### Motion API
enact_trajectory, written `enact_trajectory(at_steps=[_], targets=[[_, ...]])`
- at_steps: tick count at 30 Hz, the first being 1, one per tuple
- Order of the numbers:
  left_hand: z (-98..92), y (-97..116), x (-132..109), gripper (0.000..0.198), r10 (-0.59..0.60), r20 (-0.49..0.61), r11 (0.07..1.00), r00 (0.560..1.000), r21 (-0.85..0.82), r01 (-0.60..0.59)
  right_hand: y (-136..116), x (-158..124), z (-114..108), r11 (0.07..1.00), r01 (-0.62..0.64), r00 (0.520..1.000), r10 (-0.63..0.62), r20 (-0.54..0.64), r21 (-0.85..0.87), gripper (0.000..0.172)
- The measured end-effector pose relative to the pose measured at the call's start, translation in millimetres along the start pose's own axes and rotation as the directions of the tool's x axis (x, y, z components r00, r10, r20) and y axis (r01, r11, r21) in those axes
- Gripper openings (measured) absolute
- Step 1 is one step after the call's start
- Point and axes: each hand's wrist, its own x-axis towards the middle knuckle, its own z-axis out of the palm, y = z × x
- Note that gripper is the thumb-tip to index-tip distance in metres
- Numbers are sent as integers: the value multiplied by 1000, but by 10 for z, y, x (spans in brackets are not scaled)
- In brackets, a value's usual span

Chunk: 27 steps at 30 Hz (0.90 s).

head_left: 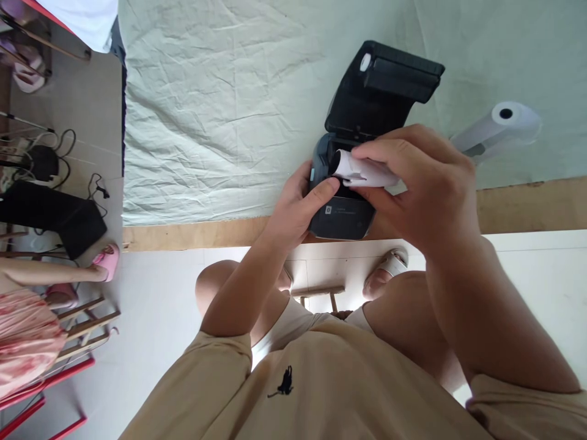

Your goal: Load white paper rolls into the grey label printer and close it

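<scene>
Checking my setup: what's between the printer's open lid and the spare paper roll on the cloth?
Only bare cloth between lid and spare roll, head view.

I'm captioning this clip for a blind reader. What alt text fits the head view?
The right hand holds a small white paper roll at the open bay of a black printer; the left hand grips the printer's body. A second roll lies on the pale cloth.

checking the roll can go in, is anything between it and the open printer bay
Nothing visible does. The lid is flipped back, and the roll, in the right hand, sits at the open printer. The left hand rests its thumb on the front edge, beside the roll.
</scene>
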Motion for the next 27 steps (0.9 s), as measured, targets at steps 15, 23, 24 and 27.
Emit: enact_trajectory(at_steps=[15,23,24,27], targets=[[-17,-13,5,37,31,33,999,999,-40,-30,-128,-134,51,984,157,978,-143,-152,88,34],[-81,-75,62,56,92,3,993,996,68,-92,-87,-220,139,962,142,972,-91,-217,233,14],[-95,-86,67,61,84,7,993,996,80,-84,-43,-221,121,962,84,968,-17,-252,258,14],[-121,-89,58,68,80,11,992,997,94,-81,114,-228,79,954,-101,961,166,-221,281,37]])
